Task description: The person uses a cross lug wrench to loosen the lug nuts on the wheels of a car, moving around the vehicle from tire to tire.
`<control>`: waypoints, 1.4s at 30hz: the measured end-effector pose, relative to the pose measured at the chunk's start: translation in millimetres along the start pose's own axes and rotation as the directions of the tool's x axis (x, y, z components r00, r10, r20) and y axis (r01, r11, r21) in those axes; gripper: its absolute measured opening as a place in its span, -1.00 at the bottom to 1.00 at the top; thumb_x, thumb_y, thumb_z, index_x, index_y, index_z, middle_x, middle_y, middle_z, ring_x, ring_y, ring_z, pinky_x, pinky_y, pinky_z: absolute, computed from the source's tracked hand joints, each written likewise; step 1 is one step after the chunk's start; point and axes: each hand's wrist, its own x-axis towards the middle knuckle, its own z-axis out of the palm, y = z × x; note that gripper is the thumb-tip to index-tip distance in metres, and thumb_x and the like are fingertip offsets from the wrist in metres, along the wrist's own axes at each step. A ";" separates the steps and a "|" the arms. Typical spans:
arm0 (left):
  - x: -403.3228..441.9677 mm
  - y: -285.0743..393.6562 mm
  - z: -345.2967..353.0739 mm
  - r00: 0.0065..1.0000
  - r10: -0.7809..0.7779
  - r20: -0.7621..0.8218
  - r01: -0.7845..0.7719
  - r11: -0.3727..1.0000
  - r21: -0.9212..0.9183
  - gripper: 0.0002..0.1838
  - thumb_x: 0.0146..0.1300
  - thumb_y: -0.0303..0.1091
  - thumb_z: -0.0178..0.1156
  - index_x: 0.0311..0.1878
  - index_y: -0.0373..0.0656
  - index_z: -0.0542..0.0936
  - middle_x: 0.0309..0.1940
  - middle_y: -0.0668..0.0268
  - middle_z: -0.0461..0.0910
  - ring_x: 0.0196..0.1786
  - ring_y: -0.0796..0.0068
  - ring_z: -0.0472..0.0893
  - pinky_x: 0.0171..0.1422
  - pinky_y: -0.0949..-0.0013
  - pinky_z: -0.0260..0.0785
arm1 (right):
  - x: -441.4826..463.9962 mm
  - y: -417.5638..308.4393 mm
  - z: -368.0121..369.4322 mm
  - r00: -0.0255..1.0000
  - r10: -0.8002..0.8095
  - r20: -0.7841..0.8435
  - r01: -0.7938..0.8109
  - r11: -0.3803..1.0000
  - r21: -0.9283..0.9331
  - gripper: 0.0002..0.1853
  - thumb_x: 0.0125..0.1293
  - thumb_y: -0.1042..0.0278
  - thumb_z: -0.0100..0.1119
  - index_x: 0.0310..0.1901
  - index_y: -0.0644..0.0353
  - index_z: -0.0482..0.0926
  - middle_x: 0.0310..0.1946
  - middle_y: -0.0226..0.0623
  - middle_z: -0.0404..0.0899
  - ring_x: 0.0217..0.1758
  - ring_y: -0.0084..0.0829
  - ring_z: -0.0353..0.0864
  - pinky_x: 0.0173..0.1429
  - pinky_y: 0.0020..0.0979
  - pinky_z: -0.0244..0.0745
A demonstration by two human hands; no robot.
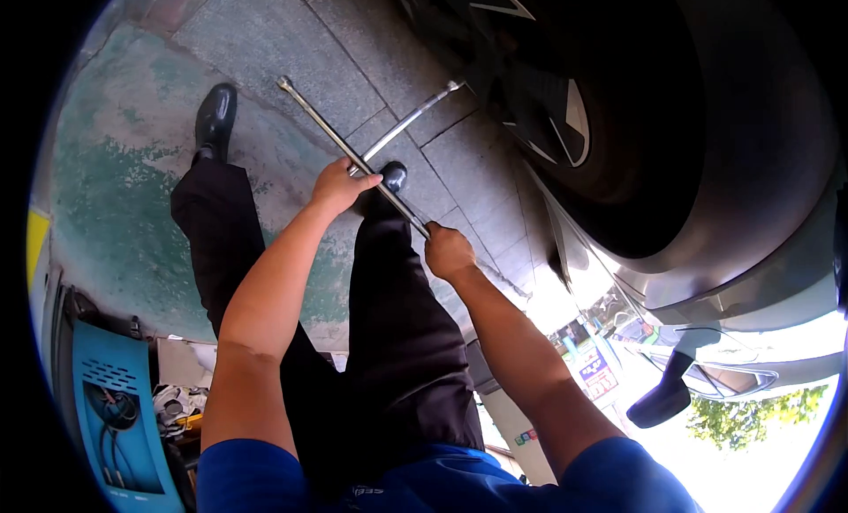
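Observation:
A silver cross-shaped lug wrench (314, 115) is held in front of my legs. My left hand (339, 188) is closed around it near the crossing of its bars, with the thumb lying along the long bar. My right hand (450, 251) grips the near end of that long bar. One arm of the wrench points toward a car wheel (576, 123) with dark and silver spokes. Its socket end lies close to the wheel in view, but I cannot tell whether they touch. Part of the crossing is hidden behind my left hand.
A black tyre (649, 151) and grey car body (760, 292) fill the right side, with a side mirror (661, 400) below. A blue machine with cables (146, 354) stands at lower left. Grey paving tiles (309, 45) meet a worn green floor (115, 195).

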 end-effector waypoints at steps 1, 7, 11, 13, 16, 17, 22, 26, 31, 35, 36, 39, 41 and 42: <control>3.5 2.3 6.5 0.998 0.030 -0.049 -0.028 0.999 0.023 -0.28 0.00 0.03 0.48 0.10 -0.34 0.56 0.02 -0.06 0.63 0.15 0.03 0.59 0.23 0.19 0.40 | 9.3 8.9 1.9 1.000 -0.018 -0.014 0.018 1.000 0.018 -0.75 0.27 0.43 -0.01 -0.05 0.18 0.54 -0.16 0.13 0.65 -0.02 0.09 0.65 0.08 0.00 0.54; 23.4 25.8 30.1 0.989 0.087 -0.120 -0.081 0.995 0.055 -0.36 0.01 0.03 0.47 0.04 -0.26 0.58 0.00 0.03 0.65 0.13 0.03 0.60 0.20 0.19 0.42 | 42.8 52.4 1.3 0.982 -0.132 -0.138 0.138 0.990 0.035 -0.78 0.29 0.41 -0.02 -0.07 0.15 0.53 -0.24 0.10 0.65 -0.11 0.10 0.65 0.00 0.02 0.55; 29.0 35.3 37.0 0.981 0.122 -0.149 -0.113 0.991 0.073 -0.45 0.07 -0.09 0.48 0.00 -0.30 0.58 -0.08 0.09 0.68 0.02 0.19 0.65 0.12 0.29 0.43 | 49.4 63.2 -0.9 0.973 -0.131 -0.192 0.144 0.988 0.058 -0.79 0.29 0.35 0.04 -0.06 0.08 0.53 -0.22 0.05 0.65 -0.10 0.07 0.65 0.00 0.00 0.55; 38.2 31.5 37.9 0.991 0.115 -0.070 -0.119 0.991 -0.059 -0.37 -0.02 -0.01 0.50 0.01 -0.27 0.59 -0.05 0.06 0.68 0.07 0.03 0.63 0.15 0.21 0.45 | 46.6 67.4 -0.9 0.969 -0.122 -0.213 0.135 0.990 0.044 -0.78 0.29 0.32 0.07 -0.05 0.08 0.53 -0.22 0.03 0.65 -0.09 0.05 0.65 0.00 -0.02 0.55; 56.3 8.5 64.6 0.988 0.094 -0.126 -0.099 0.995 -0.028 -0.37 -0.03 -0.02 0.52 0.00 -0.27 0.59 -0.06 0.05 0.68 0.04 0.04 0.64 0.13 0.20 0.46 | 63.3 77.8 4.4 0.946 -0.142 -0.292 0.162 0.986 0.046 -0.73 0.26 0.22 0.21 -0.04 0.08 0.59 -0.27 -0.01 0.67 -0.17 0.04 0.66 -0.02 -0.06 0.56; 50.0 15.9 72.7 0.979 0.103 -0.174 -0.102 0.995 0.015 -0.37 -0.04 -0.01 0.52 -0.02 -0.26 0.59 -0.07 0.02 0.68 0.04 0.03 0.64 0.12 0.18 0.47 | 85.3 97.4 20.7 0.953 -0.067 -0.296 0.097 0.991 0.087 -0.73 0.25 0.19 0.24 -0.07 0.08 0.62 -0.26 -0.04 0.68 -0.17 0.02 0.66 -0.03 -0.08 0.56; 46.1 16.9 118.8 0.961 -0.001 -0.275 0.011 0.999 0.034 -0.41 -0.05 0.00 0.53 -0.09 -0.23 0.57 -0.15 0.03 0.68 0.00 0.01 0.65 0.04 0.09 0.49 | 121.8 126.0 28.0 0.939 0.086 -0.332 -0.055 0.993 0.101 -0.69 0.24 0.06 0.30 -0.11 0.06 0.65 -0.26 -0.14 0.71 -0.15 -0.07 0.69 -0.06 -0.13 0.57; 44.0 23.2 132.2 0.928 0.043 -0.370 -0.007 0.995 0.097 -0.42 -0.05 0.03 0.52 -0.13 -0.22 0.57 -0.23 0.05 0.67 -0.08 -0.03 0.66 -0.01 0.04 0.48 | 143.3 142.9 28.5 0.948 0.005 -0.317 0.045 0.988 0.151 -0.72 0.22 0.04 0.31 -0.13 -0.03 0.65 -0.24 -0.13 0.71 -0.14 -0.03 0.68 -0.06 -0.10 0.58; 43.1 24.7 114.2 0.956 0.046 -0.289 -0.035 0.998 0.043 -0.45 -0.02 0.01 0.51 -0.20 -0.26 0.55 -0.28 0.02 0.67 -0.14 -0.05 0.67 -0.08 0.05 0.49 | 130.8 140.7 32.1 0.931 -0.101 -0.350 0.209 0.935 0.286 -0.65 0.14 0.09 0.39 -0.14 0.14 0.63 -0.34 -0.06 0.69 -0.22 -0.05 0.69 -0.11 -0.15 0.58; 38.5 37.4 104.2 0.931 0.091 -0.355 0.007 0.964 0.267 -0.41 -0.04 0.04 0.51 -0.23 -0.30 0.54 -0.31 -0.02 0.65 -0.17 -0.06 0.66 -0.10 0.06 0.48 | 143.4 129.7 43.6 0.934 -0.066 -0.350 0.171 0.945 0.280 -0.67 0.15 0.11 0.38 -0.12 0.08 0.62 -0.40 -0.11 0.69 -0.27 -0.04 0.70 -0.14 -0.14 0.58; 42.8 34.7 108.8 0.929 0.091 -0.360 0.008 0.964 0.266 -0.41 -0.04 0.04 0.51 -0.23 -0.30 0.54 -0.31 -0.02 0.65 -0.17 -0.06 0.66 -0.10 0.06 0.48 | 161.6 133.6 48.7 0.927 -0.052 -0.372 0.143 0.965 0.221 -0.67 0.16 0.09 0.37 -0.11 0.06 0.61 -0.40 -0.13 0.70 -0.28 -0.04 0.70 -0.14 -0.13 0.58; 62.7 23.6 109.0 0.940 0.040 -0.340 0.046 0.970 0.240 -0.41 0.02 0.05 0.47 -0.19 -0.31 0.52 -0.22 -0.03 0.61 -0.06 -0.02 0.62 0.02 0.09 0.45 | 176.6 124.2 53.4 0.917 -0.012 -0.398 0.095 0.977 0.190 -0.68 0.18 0.08 0.35 -0.10 0.02 0.60 -0.40 -0.14 0.71 -0.27 -0.05 0.71 -0.14 -0.10 0.58; 68.0 19.6 103.6 0.934 0.094 -0.345 0.007 0.960 0.281 -0.45 -0.01 -0.01 0.49 -0.21 -0.31 0.54 -0.26 -0.04 0.62 -0.10 -0.04 0.63 -0.01 0.07 0.46 | 162.2 112.0 56.1 0.912 0.055 -0.407 0.052 0.967 0.249 -0.73 0.18 0.13 0.31 -0.11 -0.02 0.60 -0.37 -0.10 0.71 -0.25 -0.01 0.71 -0.12 -0.06 0.58; 64.8 20.3 99.5 0.925 0.160 -0.346 -0.038 0.942 0.335 -0.49 -0.04 -0.07 0.51 -0.23 -0.31 0.56 -0.29 -0.06 0.64 -0.15 -0.07 0.64 -0.04 0.05 0.46 | 173.4 112.3 65.3 0.916 0.048 -0.398 0.055 0.968 0.244 -0.73 0.18 0.13 0.31 -0.11 -0.02 0.60 -0.37 -0.10 0.71 -0.25 -0.01 0.71 -0.12 -0.06 0.58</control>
